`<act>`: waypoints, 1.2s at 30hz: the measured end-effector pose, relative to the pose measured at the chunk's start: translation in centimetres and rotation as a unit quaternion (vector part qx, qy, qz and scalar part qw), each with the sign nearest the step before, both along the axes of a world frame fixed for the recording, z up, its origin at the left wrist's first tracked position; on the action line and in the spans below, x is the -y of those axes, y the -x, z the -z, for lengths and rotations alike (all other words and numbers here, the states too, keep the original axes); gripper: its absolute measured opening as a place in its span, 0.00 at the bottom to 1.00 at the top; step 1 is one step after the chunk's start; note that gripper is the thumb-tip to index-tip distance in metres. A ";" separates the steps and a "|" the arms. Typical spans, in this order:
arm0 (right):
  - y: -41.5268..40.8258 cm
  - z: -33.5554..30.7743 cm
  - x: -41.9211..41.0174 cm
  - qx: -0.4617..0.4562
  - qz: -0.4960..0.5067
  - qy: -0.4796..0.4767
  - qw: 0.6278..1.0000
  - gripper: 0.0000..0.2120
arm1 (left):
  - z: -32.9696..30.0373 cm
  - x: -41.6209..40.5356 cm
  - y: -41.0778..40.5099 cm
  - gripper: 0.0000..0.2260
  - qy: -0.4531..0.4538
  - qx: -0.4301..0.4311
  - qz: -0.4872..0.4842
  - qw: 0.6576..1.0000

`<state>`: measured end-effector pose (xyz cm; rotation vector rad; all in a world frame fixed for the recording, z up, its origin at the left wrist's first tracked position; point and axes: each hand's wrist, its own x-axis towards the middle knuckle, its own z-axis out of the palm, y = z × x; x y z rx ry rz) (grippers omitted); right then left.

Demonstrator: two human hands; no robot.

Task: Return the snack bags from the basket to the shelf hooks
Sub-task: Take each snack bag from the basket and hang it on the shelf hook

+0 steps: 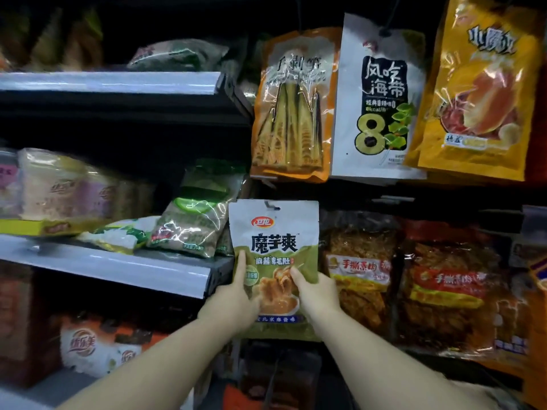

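Both hands up on one snack bag (273,261), held upright against the hook section of the shelving. Left hand (233,300) grips the bag's lower left edge: thumb laid up along the front, pointing twd the top, other fingers hidden behind the pack, so closed on it rather than spread. Right hand (318,294) takes the lower right side, thumb pressed on the front near the food picture, rest of fingers wrapped round the back; also clamped on the bag, not loose. Bag is white at the top w/ a red oval logo, big dark characters across the middle, olive-green lower half w/ a bowl of brownish food and a blue strip near the bottom. Front is flat, not crumpled. Its hang hole at top centre sits right at a dark hook tip (270,205); can't tell whether the hook is through the hole or just in front. Directly above hangs an orange bamboo-shoot bag (291,110), beside that a white seaweed bag (379,102) and a yellow bag (479,93) farther right. Just right of the held bag, dark packs w/ red labels (359,270) hang in the same row, nearly touching it. Left of it, shelf edge (118,261) w/ green-and-clear packs (195,220) leaning on the board.
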<state>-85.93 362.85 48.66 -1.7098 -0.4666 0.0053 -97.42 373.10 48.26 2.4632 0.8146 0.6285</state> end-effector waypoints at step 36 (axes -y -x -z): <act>0.7 -10.2 -2.2 0.468 0.123 0.401 0.778 0.34 | -11.1 -5.0 -1.3 0.28 -0.438 -0.025 0.042 0.898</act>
